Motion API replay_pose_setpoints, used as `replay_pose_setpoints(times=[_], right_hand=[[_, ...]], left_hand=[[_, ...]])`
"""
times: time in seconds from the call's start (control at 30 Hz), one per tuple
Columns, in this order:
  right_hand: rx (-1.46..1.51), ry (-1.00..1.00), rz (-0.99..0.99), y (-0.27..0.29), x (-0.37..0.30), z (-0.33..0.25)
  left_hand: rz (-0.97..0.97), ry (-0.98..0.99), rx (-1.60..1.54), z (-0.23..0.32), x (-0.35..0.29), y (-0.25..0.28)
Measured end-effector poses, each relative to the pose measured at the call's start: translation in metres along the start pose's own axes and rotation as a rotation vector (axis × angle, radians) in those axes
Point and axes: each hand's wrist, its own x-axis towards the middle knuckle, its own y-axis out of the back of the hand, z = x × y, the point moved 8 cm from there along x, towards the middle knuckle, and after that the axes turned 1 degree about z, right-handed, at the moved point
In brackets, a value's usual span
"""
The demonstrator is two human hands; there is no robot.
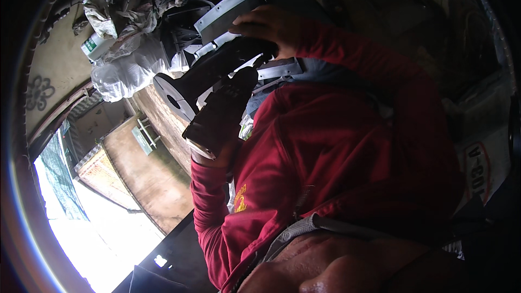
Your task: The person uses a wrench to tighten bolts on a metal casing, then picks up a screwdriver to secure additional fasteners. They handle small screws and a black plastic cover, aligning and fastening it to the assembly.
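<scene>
My right hand (275, 28) stretches its fingers over one end of a long black part with a round, holed flange (210, 71), my dark-covered left hand (227, 109) just beside it, both grips unclear; likely two-handed positioning, next calling for steady support.

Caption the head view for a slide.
Right hand and dark-gloved left hand at a dark part with a round grey end, white bag beyond.

A deep-red, long-sleeved top (347, 157) carries a small yellow marking (240, 201) (left chest); its collar (310, 223) looks grey, the trousers (334, 71) dull blue-grey.
</scene>
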Motion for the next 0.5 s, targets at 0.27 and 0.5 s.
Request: replay_pose_setpoints(times=[0.27,0.5], right_hand=[[-0.007,-0.018,0.055,-0.001,-0.002,0.003],[-0.005,-0.009,0.087,0.000,-0.001,-0.005]], left_hand=[[0.011,-0.278,0.130,0.025,0.018,0.002],[-0.171,0.016,0.240,0.015,0.011,-0.010]])
